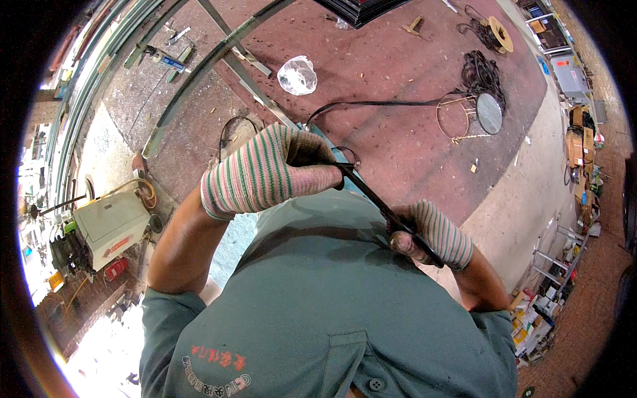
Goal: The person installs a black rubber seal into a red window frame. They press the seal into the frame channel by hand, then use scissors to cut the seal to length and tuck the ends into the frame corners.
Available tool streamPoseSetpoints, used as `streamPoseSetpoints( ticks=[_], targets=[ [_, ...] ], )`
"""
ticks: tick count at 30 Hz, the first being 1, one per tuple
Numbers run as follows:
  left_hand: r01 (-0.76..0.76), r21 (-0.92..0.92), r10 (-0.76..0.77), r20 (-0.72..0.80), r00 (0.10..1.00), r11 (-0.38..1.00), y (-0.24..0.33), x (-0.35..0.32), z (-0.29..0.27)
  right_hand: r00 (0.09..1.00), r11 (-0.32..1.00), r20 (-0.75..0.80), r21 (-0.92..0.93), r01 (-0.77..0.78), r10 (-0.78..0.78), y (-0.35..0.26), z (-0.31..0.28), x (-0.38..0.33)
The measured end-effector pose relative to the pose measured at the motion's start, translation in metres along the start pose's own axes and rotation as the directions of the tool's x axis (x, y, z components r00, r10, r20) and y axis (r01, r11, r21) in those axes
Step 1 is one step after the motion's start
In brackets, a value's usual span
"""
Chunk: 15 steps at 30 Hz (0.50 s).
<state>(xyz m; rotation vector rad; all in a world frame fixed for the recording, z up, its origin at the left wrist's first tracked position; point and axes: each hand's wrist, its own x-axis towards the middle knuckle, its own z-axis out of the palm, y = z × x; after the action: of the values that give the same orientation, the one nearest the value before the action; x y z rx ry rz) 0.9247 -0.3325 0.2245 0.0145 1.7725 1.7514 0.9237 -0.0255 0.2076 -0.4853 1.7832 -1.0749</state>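
Both my hands wear striped knit gloves in green, white and pink. My left hand point(269, 167) pinches a black, flexible sealing strip point(373, 196) between thumb and fingers in front of my chest. From there the strip slants down to the right, into my right hand point(434, 232), whose fingers close around it; the bare thumb tip pokes out of the glove. The strip's end juts out below that hand. Past my left hand, a black strip point(385, 103) runs along the floor to a tangled heap point(482, 76); the link between them is partly hidden.
A metal frame point(229, 50) rises at the upper left. Beyond my hands lies a clear plastic bag point(297, 75). Farther right are a round-topped wire stool point(489, 114) and a spool point(501, 34). A grey box-shaped machine point(113, 225) stands left; cartons point(577, 149) line the right side.
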Motion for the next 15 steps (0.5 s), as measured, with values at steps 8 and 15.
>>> streamPoseSetpoints(
  ticks=[8,15],
  targets=[
    [0.005,0.066,-0.005,0.007,1.000,0.998,0.0026,-0.0008,0.0000,0.997,0.996,0.007,0.031,-0.080,0.080,-0.0025,0.0037,-0.0014],
    [-0.004,0.128,0.001,0.022,1.000,0.992,0.0044,0.0021,-0.0009,0.998,1.000,-0.055,0.025,0.009,-0.007,-0.0017,0.0114,-0.0044]
  ],
)
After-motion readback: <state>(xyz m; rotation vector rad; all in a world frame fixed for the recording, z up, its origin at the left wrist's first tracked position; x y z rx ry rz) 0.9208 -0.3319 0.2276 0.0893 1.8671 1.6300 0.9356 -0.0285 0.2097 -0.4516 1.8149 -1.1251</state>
